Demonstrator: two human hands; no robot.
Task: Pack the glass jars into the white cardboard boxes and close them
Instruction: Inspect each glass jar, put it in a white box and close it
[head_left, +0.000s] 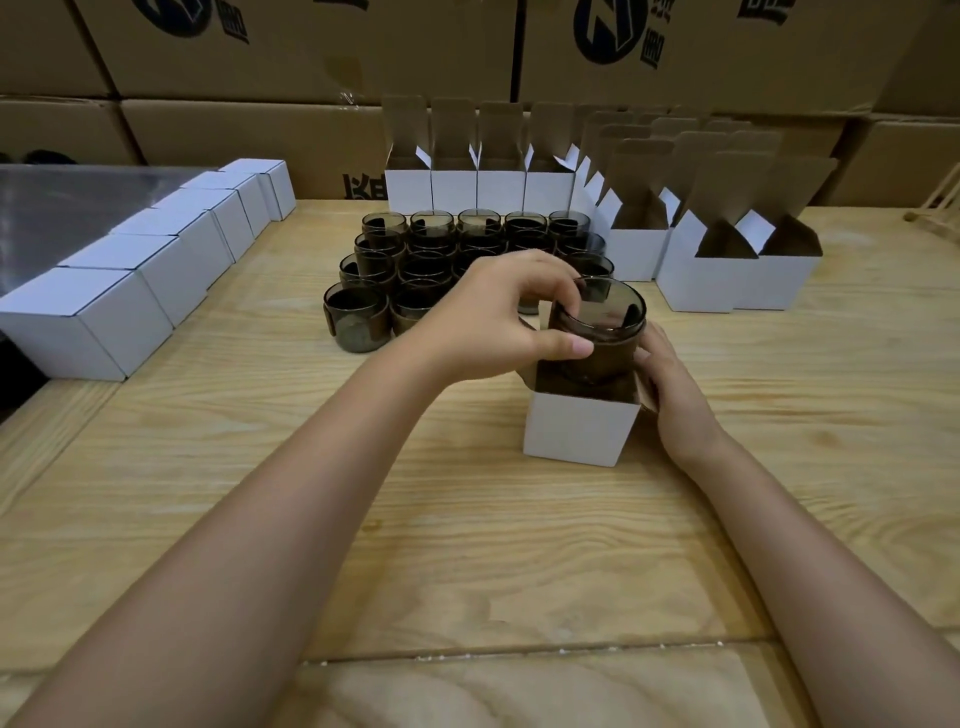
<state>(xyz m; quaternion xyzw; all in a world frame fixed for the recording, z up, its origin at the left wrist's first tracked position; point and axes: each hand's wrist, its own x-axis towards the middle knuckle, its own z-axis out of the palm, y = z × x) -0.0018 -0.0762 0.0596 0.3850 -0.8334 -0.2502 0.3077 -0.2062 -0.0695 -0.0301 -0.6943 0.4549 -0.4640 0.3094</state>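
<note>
Pinched at its rim by the left hand (498, 322), the dark glass jar (597, 340) hangs half inside the white box (579, 431), which the right hand (672, 384) braces at 3 o'clock; tilted, it could jam.

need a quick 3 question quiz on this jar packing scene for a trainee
1. True or false: the dark smoked-glass jar gripped by the left hand sits fully inside the open white cardboard box.
2. Which hand rests against that box's side? A left, B right hand.
3. Fill in: the row of closed white boxes lies on the person's ___ side of the wooden table.
Key: 1 false; 2 B; 3 left.
</note>
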